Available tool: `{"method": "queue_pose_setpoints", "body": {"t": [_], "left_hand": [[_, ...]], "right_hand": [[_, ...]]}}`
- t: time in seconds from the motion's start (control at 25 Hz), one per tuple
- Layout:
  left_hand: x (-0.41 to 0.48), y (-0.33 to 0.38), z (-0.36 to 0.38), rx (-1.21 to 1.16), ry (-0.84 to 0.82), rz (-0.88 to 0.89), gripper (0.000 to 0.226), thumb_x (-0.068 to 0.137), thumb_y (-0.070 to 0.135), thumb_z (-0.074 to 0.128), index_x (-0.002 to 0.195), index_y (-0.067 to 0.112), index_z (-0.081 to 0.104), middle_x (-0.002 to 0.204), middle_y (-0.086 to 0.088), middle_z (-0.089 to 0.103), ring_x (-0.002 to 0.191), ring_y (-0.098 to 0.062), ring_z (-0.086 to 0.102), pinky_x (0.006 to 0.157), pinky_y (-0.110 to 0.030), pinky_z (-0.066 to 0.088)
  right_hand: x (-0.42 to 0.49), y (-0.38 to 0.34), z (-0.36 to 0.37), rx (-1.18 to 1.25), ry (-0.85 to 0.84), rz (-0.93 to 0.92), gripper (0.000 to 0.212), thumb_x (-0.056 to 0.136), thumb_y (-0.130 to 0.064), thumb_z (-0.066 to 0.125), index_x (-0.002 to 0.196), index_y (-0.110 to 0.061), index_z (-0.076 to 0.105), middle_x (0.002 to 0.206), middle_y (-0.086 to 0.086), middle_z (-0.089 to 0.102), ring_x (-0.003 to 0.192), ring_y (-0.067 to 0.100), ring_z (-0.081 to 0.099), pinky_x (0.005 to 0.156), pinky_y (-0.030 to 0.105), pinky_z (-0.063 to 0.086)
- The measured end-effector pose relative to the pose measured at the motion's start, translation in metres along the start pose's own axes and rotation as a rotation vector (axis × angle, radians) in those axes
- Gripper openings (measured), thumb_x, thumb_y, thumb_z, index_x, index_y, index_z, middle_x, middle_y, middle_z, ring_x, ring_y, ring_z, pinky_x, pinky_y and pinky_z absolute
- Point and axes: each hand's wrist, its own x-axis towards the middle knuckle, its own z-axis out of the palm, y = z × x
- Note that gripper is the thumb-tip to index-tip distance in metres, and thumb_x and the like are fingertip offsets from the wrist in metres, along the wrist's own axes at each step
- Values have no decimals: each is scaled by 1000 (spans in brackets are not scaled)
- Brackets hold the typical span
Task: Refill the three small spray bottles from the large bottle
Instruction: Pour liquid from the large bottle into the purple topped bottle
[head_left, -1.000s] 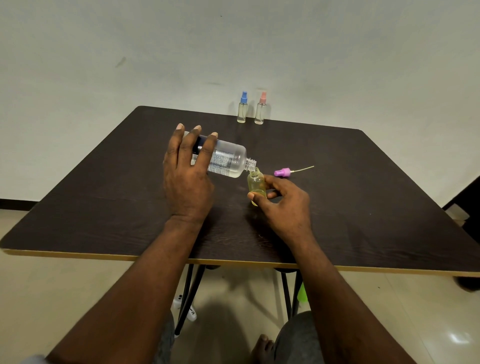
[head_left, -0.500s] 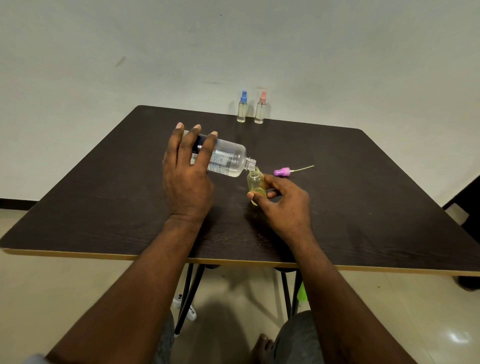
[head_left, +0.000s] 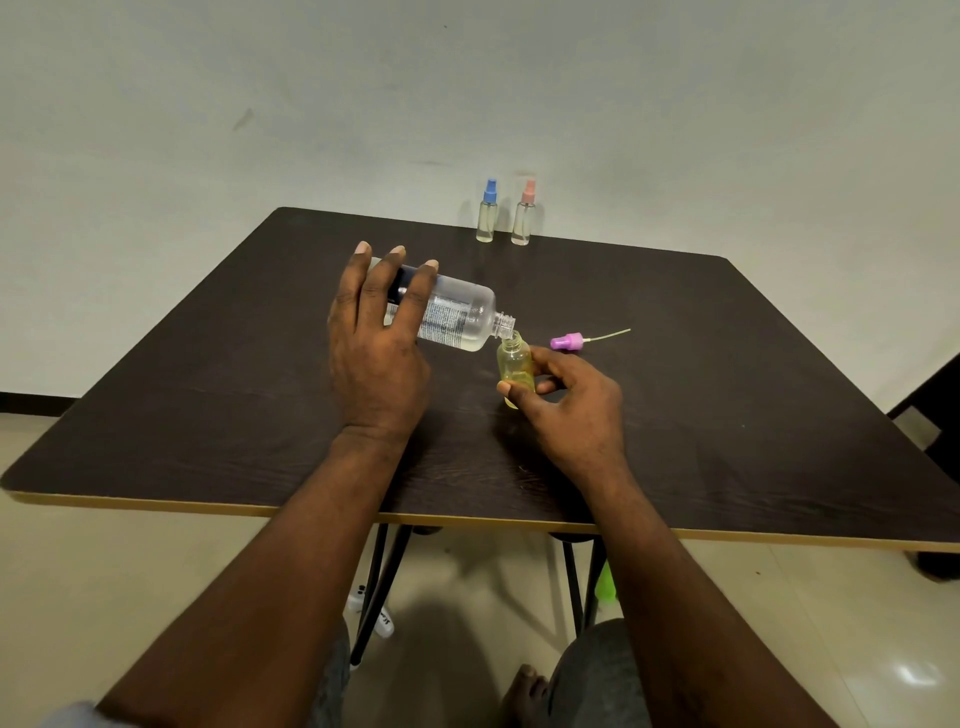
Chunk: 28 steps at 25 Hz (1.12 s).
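Dark table (head_left: 727, 415) under left hand (head_left: 376, 358) wrapped round tilted large bottle (head_left: 457, 317), right hand (head_left: 576, 410) fingers (head_left: 543, 358) pinching small bottle (head_left: 514, 364).

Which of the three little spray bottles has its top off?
The yellowish bottle in the right hand, under the tipped large bottle. Its purple spray top lies on the table; the blue-topped bottle and pink-topped bottle stand closed at the far edge.
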Motion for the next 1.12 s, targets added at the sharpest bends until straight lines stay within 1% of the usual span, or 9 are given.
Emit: {"method": "queue_pose_setpoints", "body": {"t": [0.12,0.24,0.4,0.6,0.72,0.8,0.92,1.0,1.12], "left_hand": [[0,0,0,-2,-6,1,67,87,-12,64,146,19,58,155,-10,51,152,-35,33,114,-53,40],[0,-1,1,-2,-5,-4,67,87,-11,64,146,20,58,155,-10,50,152,-35,32,114,-53,41],[0,-2,2,1,3,6,67,88,-10,64,147,20,58,155,-10,50,152,-34,32,115,-51,40],[-1,-2,3,-4,6,6,65,89,-9,65,146,21,58,155,-9,50,152,-34,32,114,-53,41],[0,-2,3,0,14,9,66,88,-10,65,145,21,58,154,-9,51,152,-34,33,112,-52,41],[0,-3,3,6,20,13,67,87,-11,66,146,21,58,154,-9,51,152,-34,33,112,-51,40],[0,-3,2,11,12,18,68,88,-11,63,147,21,57,155,-9,50,152,-34,32,115,-51,39],[0,-2,2,11,11,16,67,89,-11,62,147,22,57,155,-10,50,152,-34,32,115,-51,39],[0,-2,2,11,5,14,67,89,-10,63,147,21,57,155,-10,50,152,-34,32,115,-52,40]], "right_hand": [[0,0,0,1,-1,-3,53,80,-37,88,129,-23,73,93,-29,63,93,-14,61,75,0,45],[0,-1,0,19,7,-8,52,79,-34,89,128,-22,73,92,-31,63,92,-14,62,76,0,46],[0,0,0,8,-3,-1,54,80,-35,88,130,-22,72,93,-33,61,94,-16,61,74,-1,45],[0,-2,-1,16,-7,-1,52,81,-34,88,129,-23,73,93,-32,62,93,-14,61,74,2,48],[0,-2,-1,16,-7,6,50,81,-35,87,128,-25,73,96,-26,67,92,-11,63,76,6,49],[0,-3,0,14,-4,7,49,81,-35,87,128,-25,73,97,-25,68,92,-10,63,75,5,49],[0,-3,0,11,-6,12,52,81,-36,87,130,-24,73,102,-20,72,92,-8,64,79,10,53],[0,-3,0,11,-3,10,52,81,-35,87,129,-23,73,102,-19,71,92,-8,64,78,8,52],[0,-4,0,7,0,9,51,81,-34,88,128,-23,73,96,-24,68,91,-10,63,75,3,48]]}}
